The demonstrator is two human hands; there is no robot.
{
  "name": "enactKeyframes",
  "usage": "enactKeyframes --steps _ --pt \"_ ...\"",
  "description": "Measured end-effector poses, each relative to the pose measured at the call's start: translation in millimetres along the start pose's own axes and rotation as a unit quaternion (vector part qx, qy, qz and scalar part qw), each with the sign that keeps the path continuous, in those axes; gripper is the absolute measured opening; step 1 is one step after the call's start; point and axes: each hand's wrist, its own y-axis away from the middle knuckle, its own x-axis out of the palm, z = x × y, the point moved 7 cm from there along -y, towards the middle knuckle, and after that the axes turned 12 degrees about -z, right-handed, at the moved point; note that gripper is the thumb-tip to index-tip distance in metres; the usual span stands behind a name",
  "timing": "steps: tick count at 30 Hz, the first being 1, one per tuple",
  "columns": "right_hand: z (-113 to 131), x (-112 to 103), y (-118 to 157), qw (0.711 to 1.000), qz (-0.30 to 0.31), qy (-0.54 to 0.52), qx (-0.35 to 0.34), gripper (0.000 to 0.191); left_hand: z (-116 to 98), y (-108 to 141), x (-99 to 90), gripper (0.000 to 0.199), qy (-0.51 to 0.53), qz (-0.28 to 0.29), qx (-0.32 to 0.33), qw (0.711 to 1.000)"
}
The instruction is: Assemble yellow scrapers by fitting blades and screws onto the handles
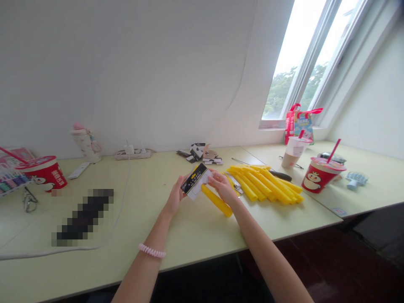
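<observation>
The left hand [177, 195] and right hand [222, 187], fingers curled and partly closed, hold a black-and-white printed card [195, 181] across a yellow tube [217, 200] above the worktop [148, 206], beside a pile of yellow tubes [262, 183].

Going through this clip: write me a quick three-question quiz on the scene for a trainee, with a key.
1. True or false: the coiled pink band is on the right wrist.
2. What do the left hand and right hand both hold? A) the black-and-white card B) a red cup C) a remote control
3. Fill in the blank: the pile of yellow tubes lies to the ____ of the hands.

Key: 1 false; 2 A; 3 right.
</observation>
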Motion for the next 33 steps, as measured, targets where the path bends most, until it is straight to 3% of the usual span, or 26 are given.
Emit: enactKeyframes --steps 4,7,10,13,15,19,23,26,29,33 --pt "6.4 0.3 1.2 0.999 0.002 0.034 -0.02 0.029 -2.6 -3.6 -5.0 0.05 -0.051 -0.014 0.03 0.998" --pt "7.0 5.2 5.0 1.0 0.022 0.014 0.011 0.034 -0.1 -6.2 -7.5 0.059 -0.083 -0.019 0.034 0.996" --pt "5.6 6.3 9.4 0.999 0.037 0.018 0.032 0.052 -0.3 -8.9 -11.7 0.061 -0.092 -0.039 0.054 0.994" --pt "-1.7 11.1 15.6 0.99 0.118 0.056 0.06 0.08 -3.1 -12.0 -21.2 0.058 -0.097 -0.091 0.076 0.988" --pt "-5.8 12.3 18.3 0.981 0.165 0.078 0.068 0.089 -5.8 -13.6 -27.9 0.054 -0.1 -0.124 0.089 0.983" --pt "-5.2 4.8 14.5 0.979 0.162 0.115 0.043 0.089 -11.2 -14.4 -38.1 0.055 -0.09 -0.167 0.109 0.976" --pt "-3.4 2.3 12.2 0.974 0.16 0.159 0.027 0.07 -12.7 -13.7 -40.3 0.058 -0.089 -0.172 0.121 0.974" --pt "-0.8 1.3 10.6 0.97 0.137 0.199 -0.01 0.057 -11.2 -15.3 -41.9 0.042 -0.1 -0.179 0.131 0.97" --pt "6.7 -5.2 6.7 0.955 0.061 0.278 -0.086 0.047 -7.1 -20.5 -51.0 0.026 -0.089 -0.217 0.118 0.965" --pt "33.6 -17.7 7.1 0.898 -0.083 0.345 -0.262 0.04 -4.8 -28.6 -84.6 0.025 -0.018 -0.356 0.093 0.93"
